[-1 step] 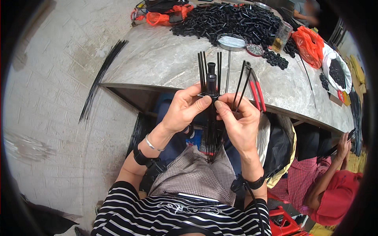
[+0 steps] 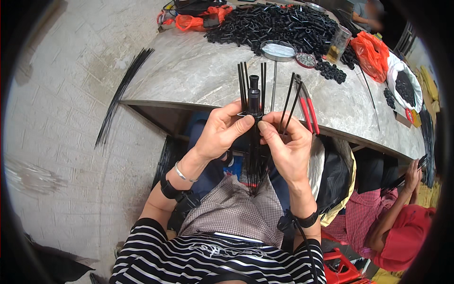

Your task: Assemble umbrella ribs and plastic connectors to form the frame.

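Observation:
A black tubular umbrella runner [image 2: 254,97] stands upright before me, ringed by thin black ribs [image 2: 243,80] that rise beside it. More ribs [image 2: 255,165] hang from it in a bunch toward my lap. My left hand [image 2: 222,130] pinches its ringed middle from the left, with a bit of pale wire by the thumb. From the right, my right hand [image 2: 291,151] has thumb and forefinger pressed at the same ring. Two loose ribs [image 2: 288,104] stick up out of my right hand's curled fingers.
Red-handled pliers [image 2: 309,109] lie at the grey table's [image 2: 189,75] front edge. Behind are a heap of black tubes [image 2: 279,28], a round dish [image 2: 279,51] and a glass [image 2: 336,45]. Rods [image 2: 124,92] overhang the left edge. A person in red [image 2: 402,232] works at right.

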Tool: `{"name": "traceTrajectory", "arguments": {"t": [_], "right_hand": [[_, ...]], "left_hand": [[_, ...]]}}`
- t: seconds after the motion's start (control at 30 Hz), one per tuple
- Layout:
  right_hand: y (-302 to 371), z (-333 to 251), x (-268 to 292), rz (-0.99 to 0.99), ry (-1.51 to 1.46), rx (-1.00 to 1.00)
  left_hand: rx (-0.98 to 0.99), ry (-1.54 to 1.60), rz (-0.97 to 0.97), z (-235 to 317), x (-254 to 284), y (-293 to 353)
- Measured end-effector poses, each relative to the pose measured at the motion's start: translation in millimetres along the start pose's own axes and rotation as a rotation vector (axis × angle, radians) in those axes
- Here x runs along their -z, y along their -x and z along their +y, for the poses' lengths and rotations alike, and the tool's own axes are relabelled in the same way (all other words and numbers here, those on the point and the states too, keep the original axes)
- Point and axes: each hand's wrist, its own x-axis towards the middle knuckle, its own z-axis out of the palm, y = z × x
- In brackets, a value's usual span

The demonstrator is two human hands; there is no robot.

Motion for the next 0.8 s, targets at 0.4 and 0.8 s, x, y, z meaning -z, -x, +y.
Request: {"name": "traceTrajectory", "arguments": {"t": [0.4,0.8], "right_hand": [[2.0,-0.7,-5.3,0.016,-0.119,-0.094],[-3.4,-4.4,-3.6,-0.044,0.064,0.020]], "left_hand": [[-0.022,-0.108,0.007,3.2,0.2,3.6],[-0.007,-0.146,-0.002,5.7,4.4,4.5]]}}
